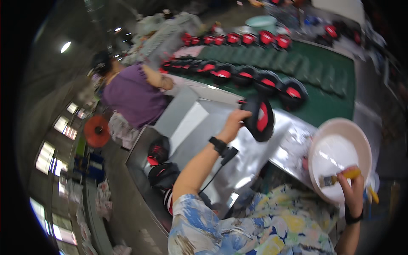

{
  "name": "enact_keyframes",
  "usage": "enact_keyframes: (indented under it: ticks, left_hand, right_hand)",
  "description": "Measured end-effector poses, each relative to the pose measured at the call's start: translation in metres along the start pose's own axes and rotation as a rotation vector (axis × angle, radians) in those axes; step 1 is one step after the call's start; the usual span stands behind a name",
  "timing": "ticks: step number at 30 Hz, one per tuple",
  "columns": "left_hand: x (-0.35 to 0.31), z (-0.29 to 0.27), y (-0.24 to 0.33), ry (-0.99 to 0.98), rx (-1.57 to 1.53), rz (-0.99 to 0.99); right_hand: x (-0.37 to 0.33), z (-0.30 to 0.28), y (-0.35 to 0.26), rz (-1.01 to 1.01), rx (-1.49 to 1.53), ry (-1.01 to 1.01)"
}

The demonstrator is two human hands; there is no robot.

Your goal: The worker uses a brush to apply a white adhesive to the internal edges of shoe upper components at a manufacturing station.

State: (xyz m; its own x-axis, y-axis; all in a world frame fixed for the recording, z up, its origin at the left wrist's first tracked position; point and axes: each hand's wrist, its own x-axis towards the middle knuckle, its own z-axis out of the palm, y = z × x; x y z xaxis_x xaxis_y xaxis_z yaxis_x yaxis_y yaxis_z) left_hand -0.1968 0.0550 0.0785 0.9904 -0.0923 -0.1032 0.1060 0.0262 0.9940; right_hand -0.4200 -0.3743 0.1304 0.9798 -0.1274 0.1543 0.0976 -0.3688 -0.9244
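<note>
Left fingers (241, 115) on shoe (257, 123) above shiny metal table (242, 166), windows (44, 157) leftward

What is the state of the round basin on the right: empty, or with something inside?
Not empty: smooth white material lies inside the basin, bright against its pinkish wall. How deep it goes, I cannot tell.

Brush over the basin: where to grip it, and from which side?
Probably best by the yellow handle, coming from the right, where the right hand already holds it. The brush points its bristle end left over the white contents of the basin; its handle points right, so that side should keep the grip clear of the bristles.
</note>
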Motion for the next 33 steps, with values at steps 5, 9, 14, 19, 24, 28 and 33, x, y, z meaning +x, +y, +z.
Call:
enact_keyframes:
  ticks: [5,9,14,19,24,28,33]
  left_hand:
    - [-0.05,-0.003,-0.059,0.032,-0.528,-0.355]
    - [-0.083,-0.037,-0.097,-0.039,-0.292,-0.575]
    - [-0.075,-0.024,-0.053,0.126,-0.075,-0.614]
    - [-0.021,-0.031,-0.114,0.131,-0.137,-0.452]
    - [-0.039,0.044,-0.022,0.266,1.066,0.752]
    - [-0.073,0.048,-0.024,-0.498,1.248,0.65]
    - [-0.054,0.032,-0.03,-0.309,1.119,0.637]
  right_hand:
    - [-0.002,-0.014,0.02,0.021,0.023,0.024]
    - [0.004,-0.031,0.028,0.061,-0.042,-0.006]
    - [0.01,-0.044,0.031,0.074,-0.066,0.032]
    - [0.018,-0.024,0.033,0.009,-0.03,-0.009]
    - [0.029,-0.036,0.04,0.05,-0.158,0.021]
    - [0.049,-0.035,0.057,0.108,-0.163,0.047]
    - [0.068,-0.01,0.077,0.101,-0.22,0.032]
